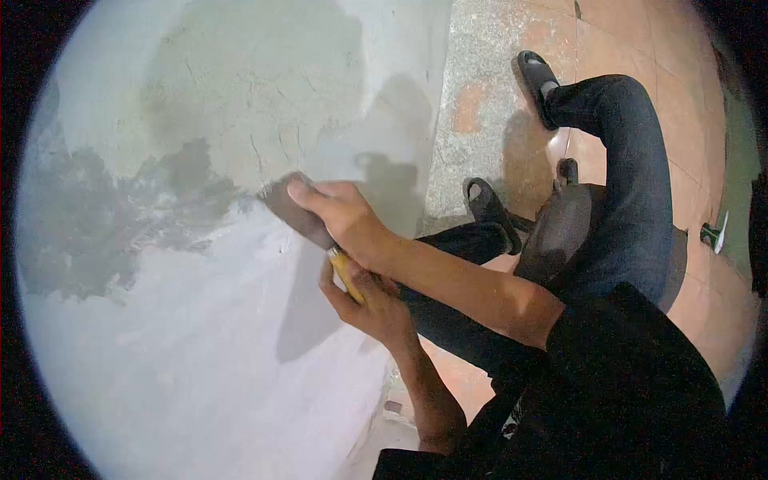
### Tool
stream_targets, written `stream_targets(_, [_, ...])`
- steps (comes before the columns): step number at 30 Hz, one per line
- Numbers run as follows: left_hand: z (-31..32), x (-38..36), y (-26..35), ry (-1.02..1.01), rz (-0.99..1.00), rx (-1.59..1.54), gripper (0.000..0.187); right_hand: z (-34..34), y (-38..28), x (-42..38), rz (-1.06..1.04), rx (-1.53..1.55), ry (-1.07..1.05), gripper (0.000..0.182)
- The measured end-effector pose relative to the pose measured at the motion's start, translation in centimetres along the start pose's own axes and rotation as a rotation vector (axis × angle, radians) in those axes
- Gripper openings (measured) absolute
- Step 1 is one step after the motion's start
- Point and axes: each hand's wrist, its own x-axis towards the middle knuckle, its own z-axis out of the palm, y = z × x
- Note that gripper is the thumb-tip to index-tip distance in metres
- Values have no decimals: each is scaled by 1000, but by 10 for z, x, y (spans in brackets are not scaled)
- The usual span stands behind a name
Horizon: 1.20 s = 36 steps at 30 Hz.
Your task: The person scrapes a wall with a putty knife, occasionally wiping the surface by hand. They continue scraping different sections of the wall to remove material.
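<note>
A putty knife with a dark, wide blade (pixel 300 212) and a yellow handle (pixel 346 274) is held in both hands. My left hand (pixel 372 308) is closed around the handle. Higher up, my right hand (pixel 344 212) grips the blade, its thumb flat on the near face and its other fingers mostly hidden behind. The blade's far edge is at the pale wall (pixel 200 360), where a smeared grey patch (pixel 180 188) borders a whiter area. Whether the edge touches the wall cannot be told for certain.
A speckled, stained strip of floor (pixel 464 120) runs along the wall, with orange tiles (pixel 624 40) beyond it. My bent legs in dark trousers (pixel 640 168) and dark slippers (pixel 490 210) are at the right. A small green and white object (pixel 714 234) lies farther right.
</note>
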Motion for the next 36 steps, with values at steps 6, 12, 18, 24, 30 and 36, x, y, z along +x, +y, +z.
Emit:
stream_targets(6, [3, 7, 6, -6, -5, 25, 32, 7, -9, 5, 90, -10, 38, 43])
stream_targets(12, [-8, 12, -1, -38, -14, -18, 31, 9, -16, 6, 89, -56, 11, 42])
stream_targets(18, [-3, 16, 7, -82, -38, -34, 36, 13, -2, 11, 38, -110, 64, 42])
stream_targets(24, [2, 14, -5, -6, 41, -77, 32, 18, -25, 6, 63, -204, 160, 39])
stream_targets(30, [-3, 15, 10, -78, -25, 15, 32, 11, -6, 16, 34, -77, 58, 40])
stream_targets(36, [2, 7, -3, 42, 162, -1, 33, 13, 5, 14, -13, -120, 50, 40])
